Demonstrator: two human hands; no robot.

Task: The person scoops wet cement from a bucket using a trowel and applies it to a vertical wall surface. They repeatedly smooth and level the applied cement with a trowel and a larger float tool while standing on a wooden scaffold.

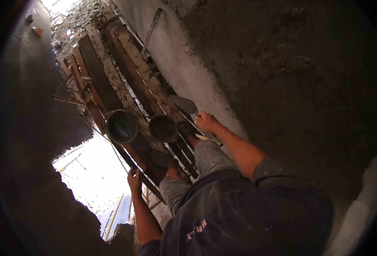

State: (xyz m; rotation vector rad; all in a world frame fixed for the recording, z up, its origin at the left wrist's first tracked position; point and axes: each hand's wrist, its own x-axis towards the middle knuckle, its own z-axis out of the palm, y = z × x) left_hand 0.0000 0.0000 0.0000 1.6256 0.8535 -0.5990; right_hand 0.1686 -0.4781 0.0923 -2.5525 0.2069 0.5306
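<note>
My right hand [208,123] is closed around the handle of a trowel [183,103]. Its grey metal blade points left, over the edge of the planks and beside the wall. My left hand [133,178] hangs lower left, near the outer edge of the planks, with its fingers curled together; what they hold, if anything, is hidden. Ahead of my feet, a larger round bucket [122,126] stands on the left. A smaller dark bucket [162,128] is to its right, close to my right foot. The contents of both are too dark to name.
I stand on a scaffold platform of mud-splashed planks [111,77] with gaps between them. A rough plastered wall [282,85] rises on the right, its lower strip paler. A long straight bar [152,30] leans there. To the left, a bright jagged opening [92,175] breaks a dark wall.
</note>
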